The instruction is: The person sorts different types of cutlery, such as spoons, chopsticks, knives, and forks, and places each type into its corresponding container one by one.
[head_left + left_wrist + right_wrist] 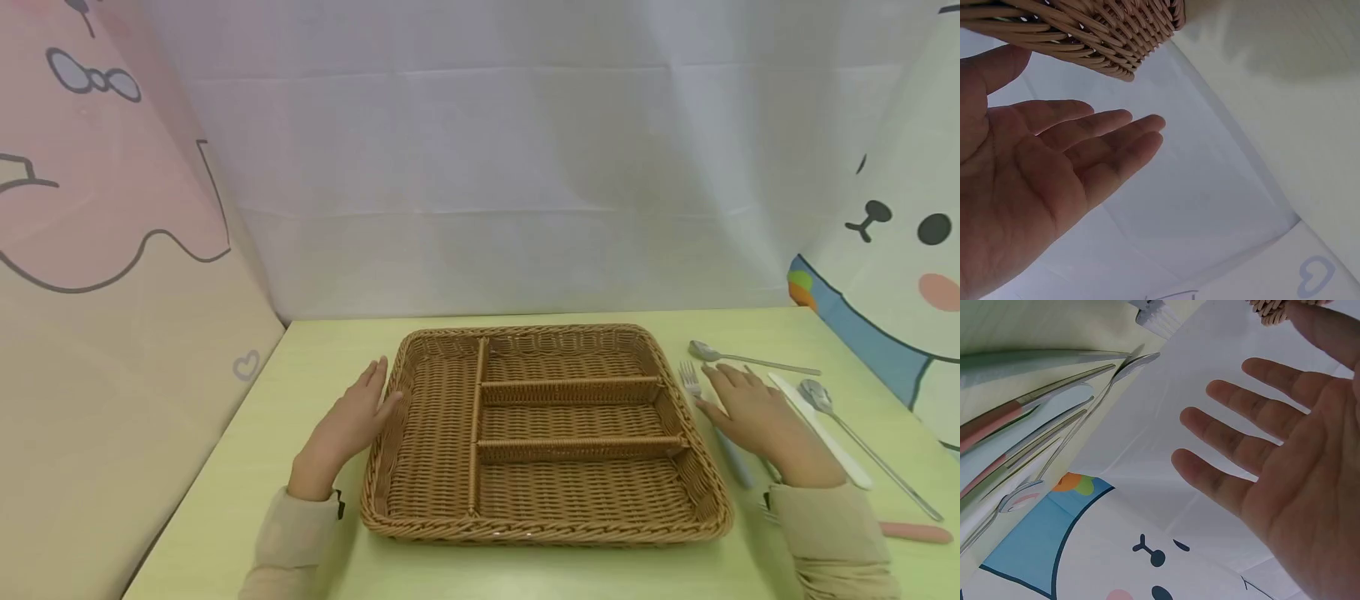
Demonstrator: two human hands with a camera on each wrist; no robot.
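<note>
A brown wicker basket (585, 492), split by dividers into one long compartment on the left and three on the right, lies on the table. Beside its left rim is my left hand (352, 421), fingers straight; whether the thumb touches the rim I cannot tell. To the basket's right, my right hand (761, 417) is over several pieces of cutlery with its fingers spread and palm bare in the right wrist view. Around that hand lie a fork (690, 382) with a grey-blue handle, a spoon (765, 362), a white knife (832, 442) and another spoon (873, 446).
A pink handle (917, 532) sticks out past the right sleeve, which hides part of that utensil. The pale yellow-green table (337, 333) ends at a white cloth backdrop (480, 192). Printed cloths hang at the left (135, 350) and right (892, 283).
</note>
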